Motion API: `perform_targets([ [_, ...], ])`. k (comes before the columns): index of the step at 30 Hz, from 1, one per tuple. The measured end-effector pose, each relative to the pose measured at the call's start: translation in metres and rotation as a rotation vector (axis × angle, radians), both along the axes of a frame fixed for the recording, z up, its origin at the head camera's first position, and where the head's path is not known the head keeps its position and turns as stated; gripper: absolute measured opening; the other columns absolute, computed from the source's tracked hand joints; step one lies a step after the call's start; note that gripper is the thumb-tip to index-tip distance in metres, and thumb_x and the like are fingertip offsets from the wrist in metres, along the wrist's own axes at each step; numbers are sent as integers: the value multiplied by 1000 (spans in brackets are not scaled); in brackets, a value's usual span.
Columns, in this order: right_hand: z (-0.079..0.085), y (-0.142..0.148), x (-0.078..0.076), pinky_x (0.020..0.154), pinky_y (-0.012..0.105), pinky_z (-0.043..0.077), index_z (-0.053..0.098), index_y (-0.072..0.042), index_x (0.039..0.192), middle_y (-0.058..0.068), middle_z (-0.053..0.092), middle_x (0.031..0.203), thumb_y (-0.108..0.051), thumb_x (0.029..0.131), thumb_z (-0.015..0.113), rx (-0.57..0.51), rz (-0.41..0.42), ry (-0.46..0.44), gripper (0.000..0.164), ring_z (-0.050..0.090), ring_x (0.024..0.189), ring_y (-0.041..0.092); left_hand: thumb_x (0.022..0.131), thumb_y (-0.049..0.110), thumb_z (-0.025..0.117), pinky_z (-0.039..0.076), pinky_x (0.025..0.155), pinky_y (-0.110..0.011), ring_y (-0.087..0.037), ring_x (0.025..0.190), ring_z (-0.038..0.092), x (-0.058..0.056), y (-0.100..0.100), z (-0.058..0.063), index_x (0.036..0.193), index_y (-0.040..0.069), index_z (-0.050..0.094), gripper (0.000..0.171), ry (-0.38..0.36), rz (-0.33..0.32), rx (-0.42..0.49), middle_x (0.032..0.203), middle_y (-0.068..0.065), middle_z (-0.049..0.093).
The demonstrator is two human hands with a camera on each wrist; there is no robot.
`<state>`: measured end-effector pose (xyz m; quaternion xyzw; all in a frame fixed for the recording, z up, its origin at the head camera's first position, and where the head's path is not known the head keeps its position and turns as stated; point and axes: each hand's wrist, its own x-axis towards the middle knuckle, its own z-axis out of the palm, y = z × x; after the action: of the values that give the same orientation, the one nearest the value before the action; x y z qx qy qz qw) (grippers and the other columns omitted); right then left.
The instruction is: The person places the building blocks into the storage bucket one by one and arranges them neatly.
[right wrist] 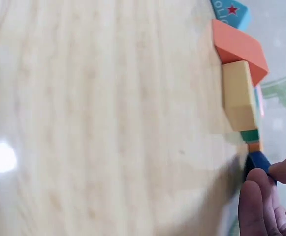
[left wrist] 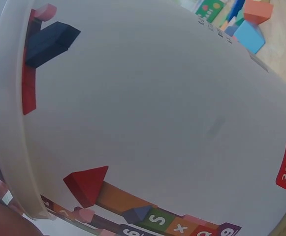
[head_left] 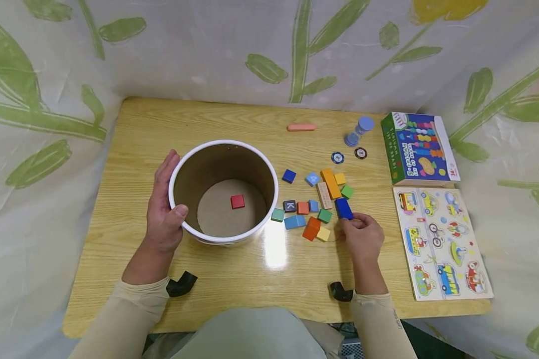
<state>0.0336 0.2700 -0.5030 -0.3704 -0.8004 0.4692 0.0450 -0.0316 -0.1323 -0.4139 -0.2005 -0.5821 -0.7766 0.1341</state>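
Note:
My left hand (head_left: 163, 212) grips a large white bucket (head_left: 220, 162) at its left side, thumb hooked over the rim and fingers along the outer wall. One red block (head_left: 237, 201) lies on the bucket's floor. In the left wrist view the bucket's printed outer wall (left wrist: 147, 98) fills most of the picture. My right hand (head_left: 363, 237) pinches a dark blue block (head_left: 344, 209) between thumb and fingers at the near right of the loose blocks. Beside it lie a wooden domino-like block (head_left: 324, 195), an orange block (head_left: 331, 183) and a green block (head_left: 325, 216).
More coloured blocks, including an orange-red one (head_left: 312, 228), lie right of the bucket. Farther back are two round chips (head_left: 337, 157), an hourglass (head_left: 359, 131) and a pink stick (head_left: 301, 127). A game box (head_left: 419, 148) and picture puzzle board (head_left: 442, 244) line the table's right side.

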Motion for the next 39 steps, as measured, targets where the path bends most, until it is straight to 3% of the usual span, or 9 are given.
perform_targets([
  [6, 23, -1, 1, 56, 25, 54, 65, -11, 110, 7, 69, 81, -25, 80, 75, -37, -21, 92, 35, 69, 62, 20, 74, 30, 71, 18, 110, -42, -31, 141, 9, 0, 0, -1, 141, -2, 38, 81, 5, 3, 4, 149, -16, 27],
  [13, 76, -20, -4, 59, 29, 55, 64, -2, 108, 12, 68, 78, -9, 80, 74, -218, 19, 367, 32, 68, 59, 20, 73, 36, 73, 18, 110, -41, -32, 141, 12, 0, 0, -4, 139, -3, 40, 84, 15, 35, -8, 148, -20, 28],
  [19, 130, -48, -7, 60, 33, 55, 61, 6, 109, 16, 64, 76, 2, 80, 70, -413, 217, 567, 30, 67, 58, 24, 74, 31, 71, 19, 110, -42, -31, 141, 9, -1, -1, -5, 141, -2, 38, 82, -1, 4, 5, 149, -16, 28],
  [25, 172, -87, -9, 58, 34, 56, 60, 11, 106, 16, 65, 75, 11, 78, 67, -518, 461, 656, 29, 65, 56, 25, 74, 27, 70, 19, 110, -42, -30, 142, 7, 0, -1, -3, 142, 0, 37, 80, -20, -19, 4, 150, -19, 23],
  [28, 179, -105, -13, 57, 38, 56, 61, 9, 106, 15, 65, 75, 11, 77, 68, -550, 557, 658, 30, 65, 57, 26, 74, 28, 70, 19, 110, -42, -30, 142, 7, 0, -1, -3, 142, -1, 37, 80, -20, -18, 5, 150, -19, 24],
  [34, 178, -131, -25, 57, 38, 56, 62, 5, 108, 17, 64, 75, 10, 75, 69, -610, 684, 620, 34, 64, 57, 29, 74, 30, 72, 20, 109, -42, -31, 141, 8, 0, -2, -3, 141, -1, 37, 82, -6, -10, 5, 150, -20, 24],
  [39, 174, -129, -32, 59, 39, 56, 59, 5, 113, 15, 66, 77, 11, 75, 68, -643, 660, 617, 39, 65, 58, 27, 74, 33, 72, 19, 110, -44, -32, 141, 9, -1, -2, -3, 141, -1, 37, 83, -8, -3, -9, 150, -20, 24],
])
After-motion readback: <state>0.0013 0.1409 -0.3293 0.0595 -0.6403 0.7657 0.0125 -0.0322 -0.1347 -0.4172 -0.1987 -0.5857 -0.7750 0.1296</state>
